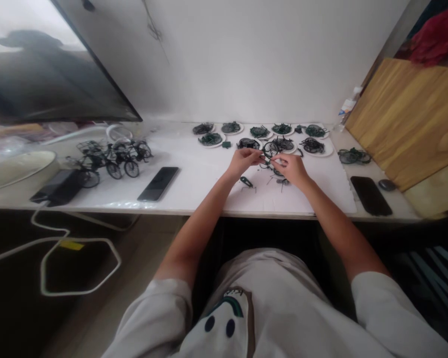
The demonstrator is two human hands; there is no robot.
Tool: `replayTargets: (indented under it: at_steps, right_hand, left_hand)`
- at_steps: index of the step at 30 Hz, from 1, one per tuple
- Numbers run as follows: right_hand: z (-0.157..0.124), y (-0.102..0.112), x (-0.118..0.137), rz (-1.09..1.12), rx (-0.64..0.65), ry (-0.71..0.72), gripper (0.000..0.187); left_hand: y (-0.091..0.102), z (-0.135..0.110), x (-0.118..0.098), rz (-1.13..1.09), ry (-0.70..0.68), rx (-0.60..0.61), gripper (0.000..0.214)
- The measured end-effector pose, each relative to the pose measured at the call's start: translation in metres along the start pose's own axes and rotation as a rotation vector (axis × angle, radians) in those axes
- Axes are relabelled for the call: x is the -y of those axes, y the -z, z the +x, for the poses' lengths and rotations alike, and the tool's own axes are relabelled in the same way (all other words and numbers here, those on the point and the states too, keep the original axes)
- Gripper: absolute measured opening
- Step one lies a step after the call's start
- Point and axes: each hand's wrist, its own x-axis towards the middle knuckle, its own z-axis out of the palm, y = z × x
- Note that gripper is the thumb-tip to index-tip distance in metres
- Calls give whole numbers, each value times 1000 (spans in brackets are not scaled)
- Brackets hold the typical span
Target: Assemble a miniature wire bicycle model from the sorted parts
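My left hand point(245, 159) and my right hand point(293, 169) meet over the white table point(194, 174), fingers pinched together on a small dark wire bicycle part point(269, 150) with a wheel. A few loose dark wire pieces point(247, 183) lie on the table just below my hands. Behind my hands stand several white plates point(323, 151) heaped with dark green and black wire parts.
Finished miniature wire bicycles point(110, 158) stand at the left, by a black power adapter point(56, 187) with a white cable. A phone point(159, 183) lies left of centre, another phone point(371, 195) and a mouse point(387, 185) at the right. A monitor point(52, 69) leans left; a wooden board point(406, 119) right.
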Motion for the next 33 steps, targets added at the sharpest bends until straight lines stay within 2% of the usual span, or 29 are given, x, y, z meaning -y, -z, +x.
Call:
replayTargets:
  at_steps: [6,12,16,19,25,33]
  right_hand:
    - [1,-2,-1,-40,13,-60,30]
    - [0,-5,-3,-51,-9,-13,31]
    - [0,-5,-2,-90,-13,-18,34]
    - [0,-4,-2,-88,-9,10,33]
    - [-1,-2,1,-100,-12,26,32]
    - [-3,-4,3,-91,33,15,46]
  left_hand:
    - [-1,3,6,-3,-82,13,47]
    - [-5,1,4,-204,0,-48,64]
    - [0,3,8,-210,27,57,73]
    - [2,4,11,-194,-10,96,69]
    - [-2,3,10,-176,-115,54,59]
    - [-2,8,15,-179,-238,100,48]
